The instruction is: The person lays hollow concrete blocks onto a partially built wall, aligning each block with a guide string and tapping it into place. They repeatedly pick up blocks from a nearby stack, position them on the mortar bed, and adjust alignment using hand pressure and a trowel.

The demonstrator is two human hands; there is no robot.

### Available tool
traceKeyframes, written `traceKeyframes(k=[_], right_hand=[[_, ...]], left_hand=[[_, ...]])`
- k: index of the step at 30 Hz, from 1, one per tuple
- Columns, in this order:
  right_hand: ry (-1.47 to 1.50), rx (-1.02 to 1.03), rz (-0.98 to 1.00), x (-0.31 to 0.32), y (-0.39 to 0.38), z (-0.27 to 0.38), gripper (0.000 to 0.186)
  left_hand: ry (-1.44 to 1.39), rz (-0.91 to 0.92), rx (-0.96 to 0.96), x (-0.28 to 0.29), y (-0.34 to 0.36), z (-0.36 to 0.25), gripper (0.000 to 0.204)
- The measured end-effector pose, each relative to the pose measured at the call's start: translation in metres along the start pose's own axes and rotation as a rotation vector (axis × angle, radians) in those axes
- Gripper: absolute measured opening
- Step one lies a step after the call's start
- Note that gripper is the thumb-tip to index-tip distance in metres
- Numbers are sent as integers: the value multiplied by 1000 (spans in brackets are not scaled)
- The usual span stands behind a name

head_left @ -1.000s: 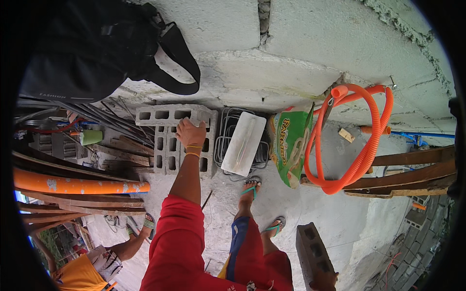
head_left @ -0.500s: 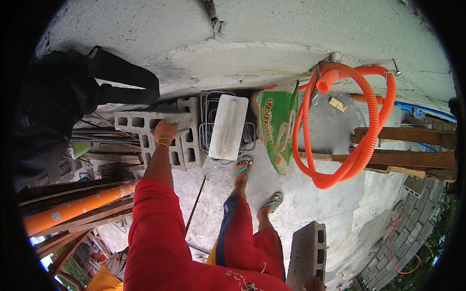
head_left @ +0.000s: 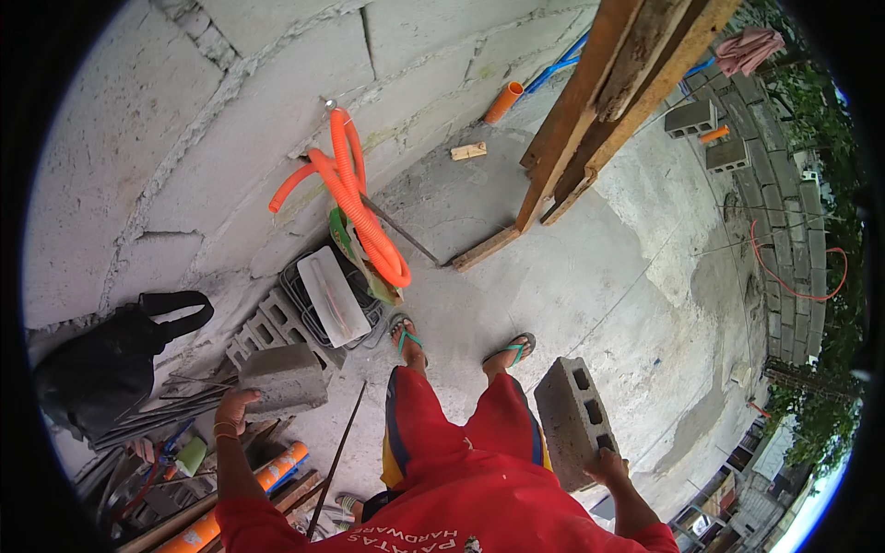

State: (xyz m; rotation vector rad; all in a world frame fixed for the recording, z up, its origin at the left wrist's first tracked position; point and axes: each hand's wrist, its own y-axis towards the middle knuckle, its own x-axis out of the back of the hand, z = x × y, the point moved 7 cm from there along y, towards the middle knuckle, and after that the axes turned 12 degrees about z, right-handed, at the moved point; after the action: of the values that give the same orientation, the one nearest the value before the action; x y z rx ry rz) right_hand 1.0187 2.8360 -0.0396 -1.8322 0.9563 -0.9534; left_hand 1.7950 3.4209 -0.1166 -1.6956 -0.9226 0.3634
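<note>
One grey block point(head_left: 290, 380) gripped at end, left hand point(head_left: 237, 407); hollow block point(head_left: 564, 429) (likewise), right hand point(head_left: 608, 468).

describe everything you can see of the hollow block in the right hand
The hollow block is grey, apparently concrete, long and boxy, with a solid broad side and three openings visible along a narrower face. It is held aslant beside the right leg, the right hand gripping its near end by the lowest opening; whether it touches the leg is unclear.
</note>
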Motion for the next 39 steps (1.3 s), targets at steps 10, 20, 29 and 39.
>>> traceKeyframes(k=[10,20,29,39], right_hand=[[379,86,247,-34,130,-142,74],[562,131,321,12,190,-290,78],[710,43,345,117,254,-414,79],[670,87,376,283,357,-549,76]], left_hand=[[-123,136,-58,-360,-91,-42,42],[-137,354,85,-744,-80,-125,50],[-25,574,34,-1039,-76,-238,51],[-89,600,62,-1311,-111,-432,52]])
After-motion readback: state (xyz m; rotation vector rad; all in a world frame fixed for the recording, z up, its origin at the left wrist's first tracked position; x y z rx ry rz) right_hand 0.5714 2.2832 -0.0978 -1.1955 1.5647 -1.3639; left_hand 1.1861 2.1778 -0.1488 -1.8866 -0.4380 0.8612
